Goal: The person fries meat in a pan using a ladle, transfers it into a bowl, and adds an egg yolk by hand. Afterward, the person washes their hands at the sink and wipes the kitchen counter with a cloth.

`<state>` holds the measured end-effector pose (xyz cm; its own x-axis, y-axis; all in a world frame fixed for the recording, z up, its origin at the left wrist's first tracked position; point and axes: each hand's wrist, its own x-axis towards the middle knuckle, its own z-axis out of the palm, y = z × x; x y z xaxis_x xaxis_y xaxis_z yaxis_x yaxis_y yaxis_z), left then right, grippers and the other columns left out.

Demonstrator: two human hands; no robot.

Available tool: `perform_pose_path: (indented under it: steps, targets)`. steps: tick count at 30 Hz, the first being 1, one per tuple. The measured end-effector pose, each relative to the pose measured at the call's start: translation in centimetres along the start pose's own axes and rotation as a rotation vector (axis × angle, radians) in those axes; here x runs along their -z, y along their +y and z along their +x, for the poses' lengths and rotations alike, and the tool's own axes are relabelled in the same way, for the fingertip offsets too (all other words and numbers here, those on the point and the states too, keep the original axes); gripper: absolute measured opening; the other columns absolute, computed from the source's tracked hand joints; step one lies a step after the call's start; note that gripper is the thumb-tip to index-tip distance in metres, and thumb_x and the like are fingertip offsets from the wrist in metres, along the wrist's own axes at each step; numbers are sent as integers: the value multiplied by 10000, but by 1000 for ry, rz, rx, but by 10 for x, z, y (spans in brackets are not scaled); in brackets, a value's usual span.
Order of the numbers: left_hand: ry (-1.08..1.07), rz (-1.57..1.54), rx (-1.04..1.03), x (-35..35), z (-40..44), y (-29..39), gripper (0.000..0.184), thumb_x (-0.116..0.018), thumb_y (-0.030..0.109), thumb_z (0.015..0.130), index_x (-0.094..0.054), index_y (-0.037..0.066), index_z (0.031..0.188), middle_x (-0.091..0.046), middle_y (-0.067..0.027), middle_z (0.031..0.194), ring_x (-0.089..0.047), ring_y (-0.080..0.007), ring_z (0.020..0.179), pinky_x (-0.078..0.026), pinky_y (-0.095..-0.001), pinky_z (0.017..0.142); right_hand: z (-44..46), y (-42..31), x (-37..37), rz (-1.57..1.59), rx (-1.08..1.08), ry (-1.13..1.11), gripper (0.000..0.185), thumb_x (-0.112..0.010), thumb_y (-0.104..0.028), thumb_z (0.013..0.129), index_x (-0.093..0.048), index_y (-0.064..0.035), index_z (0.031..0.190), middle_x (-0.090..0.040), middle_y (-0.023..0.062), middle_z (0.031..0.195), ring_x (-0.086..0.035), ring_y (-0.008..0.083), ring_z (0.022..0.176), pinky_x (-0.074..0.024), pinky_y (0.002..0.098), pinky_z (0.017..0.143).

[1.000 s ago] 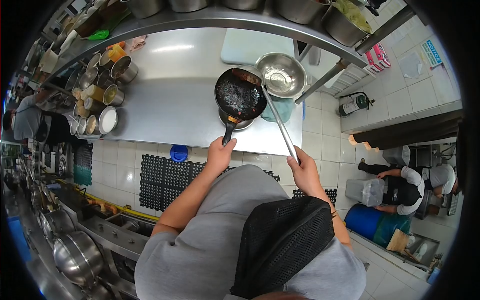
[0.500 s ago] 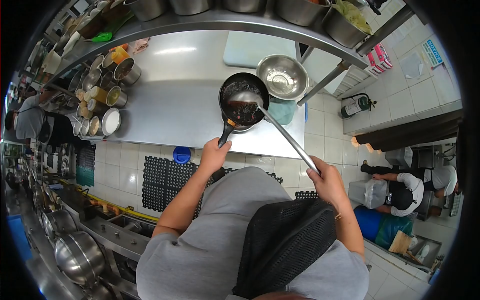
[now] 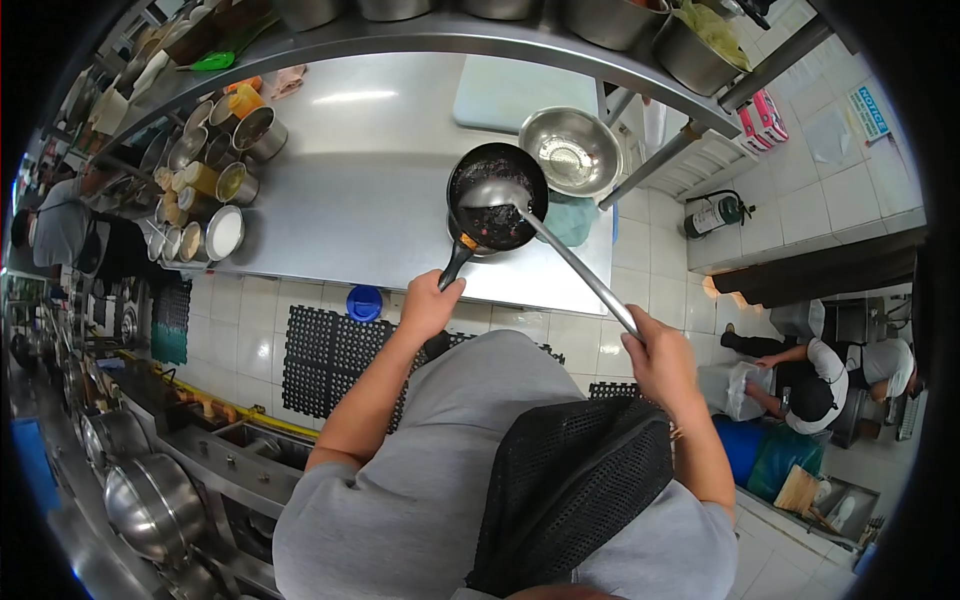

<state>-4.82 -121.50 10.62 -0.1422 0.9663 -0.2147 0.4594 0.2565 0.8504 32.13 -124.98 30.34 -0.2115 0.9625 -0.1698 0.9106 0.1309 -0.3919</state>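
My left hand is wrapped round the black handle of a frying pan, held over the front part of the steel table. Dark, wet-looking residue with small bits coats the inside of the pan. In my right hand is the long handle of a steel ladle; its bowl rests inside the pan or just above it, I cannot tell which. Under the pan a metal rim shows, mostly hidden. A steel mixing bowl stands beside the pan, behind a green cloth.
A white cutting board lies at the back of the steel table. Several sauce containers crowd its left end. A shelf with pots crosses above. Other people work at far left and right. A fire extinguisher stands right.
The pan has shifted slightly to the right, and the ladle bowl has moved a little within it. My right hand has turned slightly. At the right, a co-worker's arm has moved over a plastic-lined bin.
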Motion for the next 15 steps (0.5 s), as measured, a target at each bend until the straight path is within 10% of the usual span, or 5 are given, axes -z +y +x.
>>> perform_pose_path:
  steps: [9,15]
  targets:
    - [39,-115,40,-9,-6,-8,413,-775,323,991,-621,5,776,-543,-24,629,-499,-134,600,-421,-390,575,-1,5,-32,854,-359,-225,410,-673,-194,1106,-645,29,1449,-506,-52,790,-465,68,628,-413,273,565]
    - [83,-138,21,-30,-10,-4,411,-775,316,1000,-611,-4,801,-557,-47,653,-498,-147,641,-440,-401,604,7,-5,-48,1122,-376,-333,364,-608,-210,1150,-636,-3,1448,-506,-54,757,-480,52,594,-414,241,536]
